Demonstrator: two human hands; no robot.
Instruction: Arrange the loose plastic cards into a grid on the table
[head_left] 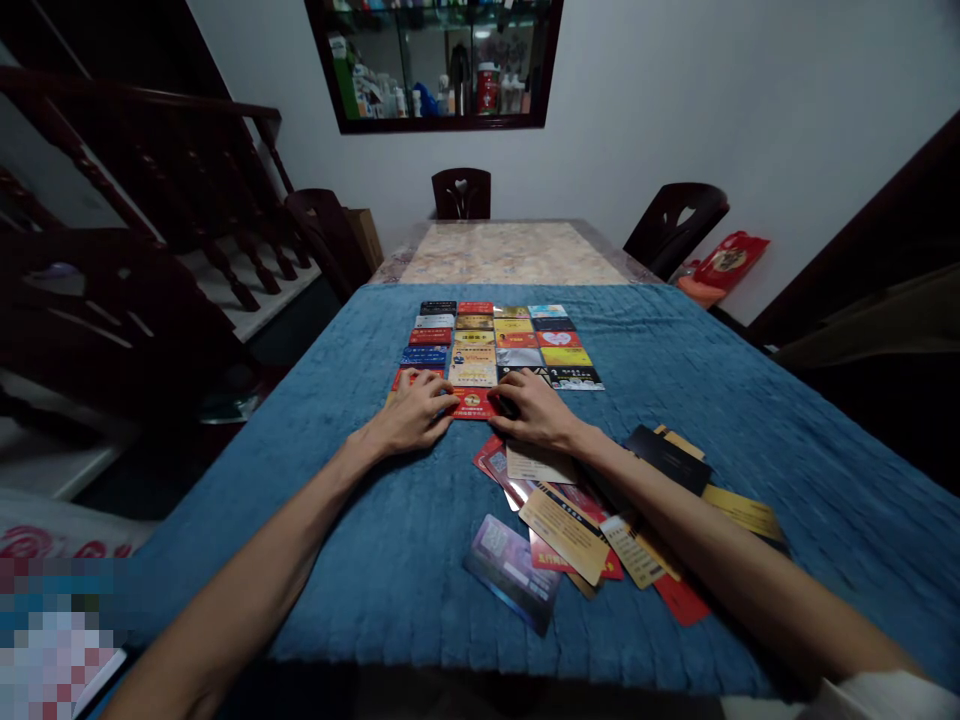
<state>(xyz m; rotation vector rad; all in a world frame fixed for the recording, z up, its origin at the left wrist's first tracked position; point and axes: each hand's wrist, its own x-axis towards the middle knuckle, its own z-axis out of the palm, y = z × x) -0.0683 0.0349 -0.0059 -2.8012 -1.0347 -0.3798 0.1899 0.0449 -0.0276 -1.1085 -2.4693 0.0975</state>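
Note:
Between my two hands a red card (472, 404) with a gold emblem lies flat, at the near edge of a grid of cards laid in rows and columns. My left hand (415, 411) rests with bent fingers against its left side, partly covering another red card (421, 376). At its right side are the curled fingers of my right hand (534, 408), which hide part of the near row. In the grid are a white card with a heart (557, 340) and a black card (576, 378). Under my right forearm spreads a loose pile of cards, including a tan card (568, 530).
A blue quilted cloth (322, 400) covers the near part of the table; a patterned tabletop (517, 250) shows beyond. A purple-grey card (514, 572) and a black card holder or card (667, 455) lie near the pile. Chairs (461, 192) stand around the table.

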